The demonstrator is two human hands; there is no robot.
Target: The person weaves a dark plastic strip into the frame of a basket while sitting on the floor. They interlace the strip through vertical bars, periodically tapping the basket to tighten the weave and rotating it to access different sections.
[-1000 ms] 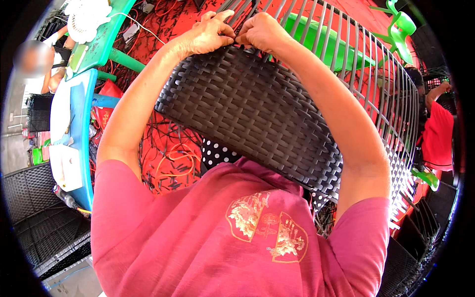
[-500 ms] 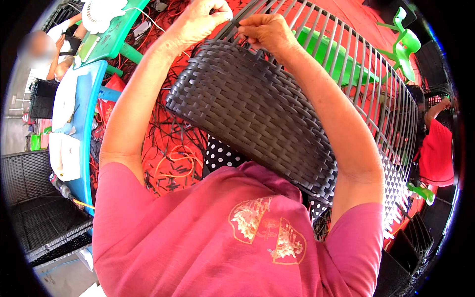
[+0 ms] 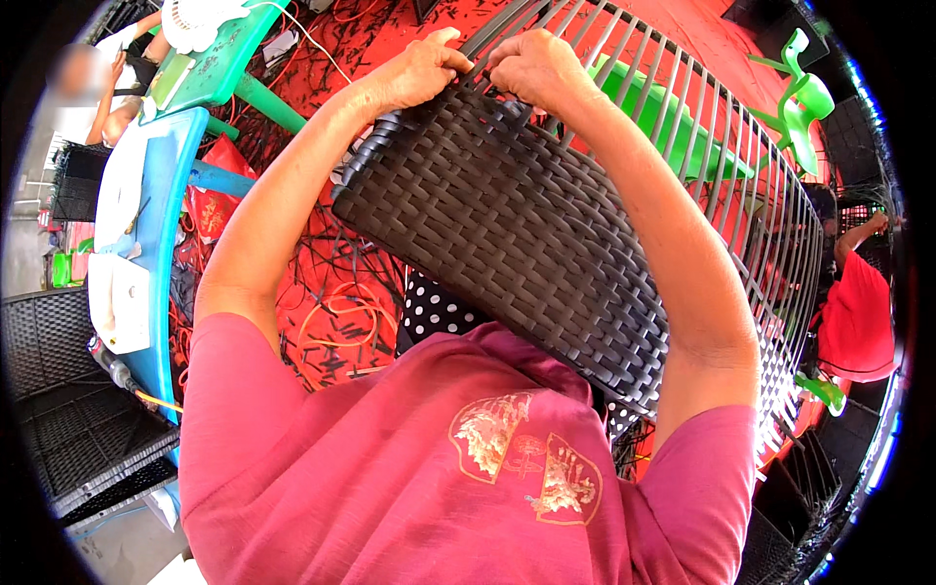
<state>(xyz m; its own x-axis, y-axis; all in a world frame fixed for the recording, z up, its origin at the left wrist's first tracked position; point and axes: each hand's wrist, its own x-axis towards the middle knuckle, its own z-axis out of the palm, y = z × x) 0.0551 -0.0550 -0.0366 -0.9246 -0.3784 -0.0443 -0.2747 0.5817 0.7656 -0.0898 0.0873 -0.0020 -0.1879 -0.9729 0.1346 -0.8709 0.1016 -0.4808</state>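
A dark brown woven wicker panel (image 3: 507, 234) lies tilted in front of me, its weave wrapped over a frame of slim grey bars (image 3: 673, 93). Over its far left corner is my left hand (image 3: 421, 74), fingers partly stretched and apart, the fingertips at the base of the bars. Just right of it, my right hand (image 3: 542, 70) has its fingers bent and pinched together at the weave's upper edge. What lies between those fingertips is mostly hidden, though dark strips run beside them.
At left stand a blue table (image 3: 166, 210) and a green table (image 3: 216, 83), with a seated person beyond. Dark strip scraps and an orange hose (image 3: 336, 341) litter the red floor. A green chair (image 3: 804, 102) and a person in red (image 3: 856, 322) are at right.
My left hand has gone from a closed pinch to partly stretched fingers and has moved down onto the weave. My right hand has shifted slightly, its fingers still bent. The view has shifted a little.
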